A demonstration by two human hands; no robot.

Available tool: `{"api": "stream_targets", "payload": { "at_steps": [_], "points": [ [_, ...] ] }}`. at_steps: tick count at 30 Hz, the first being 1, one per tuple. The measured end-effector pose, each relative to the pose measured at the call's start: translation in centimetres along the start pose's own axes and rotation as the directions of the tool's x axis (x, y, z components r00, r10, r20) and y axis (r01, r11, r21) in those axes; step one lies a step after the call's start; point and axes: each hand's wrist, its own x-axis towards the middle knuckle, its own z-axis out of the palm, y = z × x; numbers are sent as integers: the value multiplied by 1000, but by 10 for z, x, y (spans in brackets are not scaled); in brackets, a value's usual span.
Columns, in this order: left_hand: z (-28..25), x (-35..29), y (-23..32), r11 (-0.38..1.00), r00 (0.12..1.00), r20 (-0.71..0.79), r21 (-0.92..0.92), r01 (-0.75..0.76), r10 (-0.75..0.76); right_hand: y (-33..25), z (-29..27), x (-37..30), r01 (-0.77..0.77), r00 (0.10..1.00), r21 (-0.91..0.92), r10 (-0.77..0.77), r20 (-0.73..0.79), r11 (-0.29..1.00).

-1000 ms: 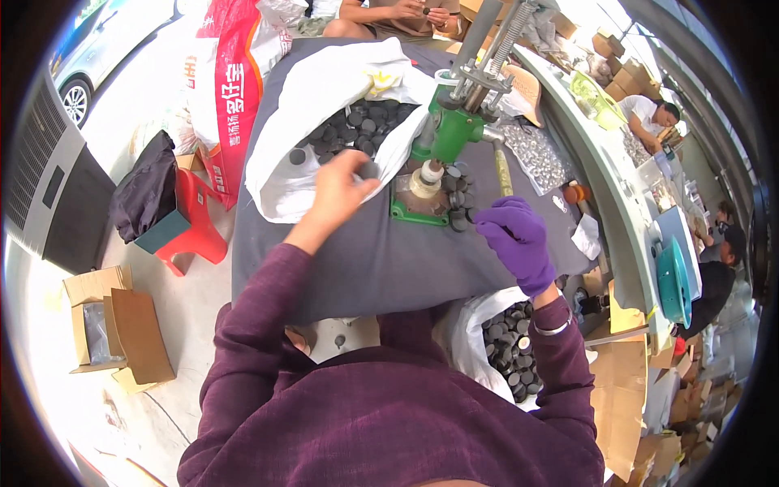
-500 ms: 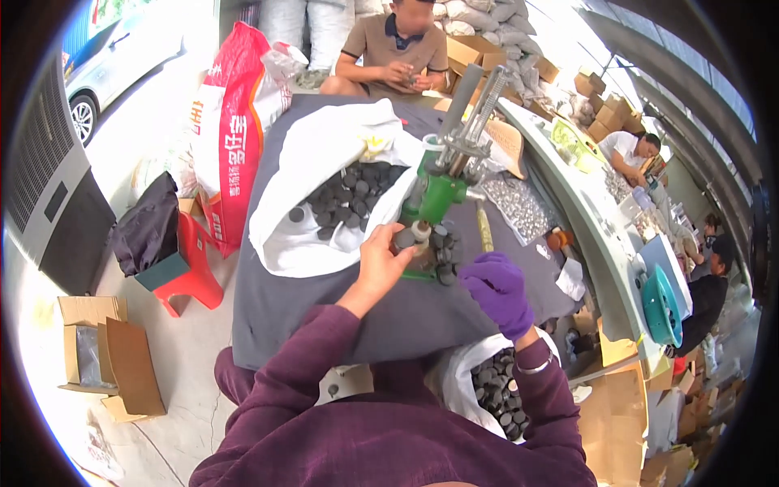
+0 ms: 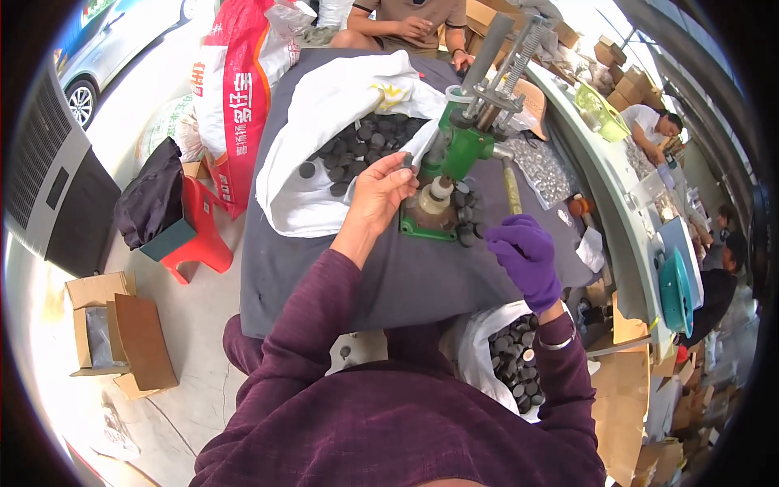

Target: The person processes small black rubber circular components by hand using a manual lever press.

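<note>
My left hand pinches a small dark round cap between thumb and fingertips, just left of a green hand press. Under the press's ram, a pale round holder stands on the base, apart from my fingers. My right hand, in a purple glove, is closed below the end of the press's lever, not touching it; whatever its curled fingers may hold is hidden. Several black caps lie heaped against the press's right side. Behind my left hand, an open white sack holds many more black caps.
A second white sack of dark caps sits below the table's near edge. Shiny small parts lie in a clear bag at the right. A red stool and an open carton stand left. Across the table sits a person.
My left hand has drawn away from the press's holder, leftward and up, with a cap in its fingers. My closed right hand stays near the lever. The whole view has shifted.
</note>
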Motion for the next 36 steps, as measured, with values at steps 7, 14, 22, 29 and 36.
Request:
{"api": "stream_targets", "payload": {
  "at_steps": [7, 14, 22, 29, 36],
  "points": [
    [-1, -10, -3, 996, 997, 80, -84, 21, -14, -8, -3, -5, -28, 1000, -11, 28, -6, 1000],
    [3, -11, 4, 954, 993, 116, -292, 68, -35, -4, 0, -3, 8, 1000, 22, -8, -15, 1000],
    [10, -9, 7, 989, 969, 245, -139, 52, -16, -8, -4, 0, 18, 999, 35, -16, -37, 999],
    [-2, -13, -6, 995, 988, 115, 10, 102, -102, -5, 0, -7, 51, 995, 44, -47, -88, 998],
    [-1, -19, -17, 926, 993, -58, 358, 118, -103, -8, -1, -11, -6, 998, 79, 12, -68, 997]
  ]
}}
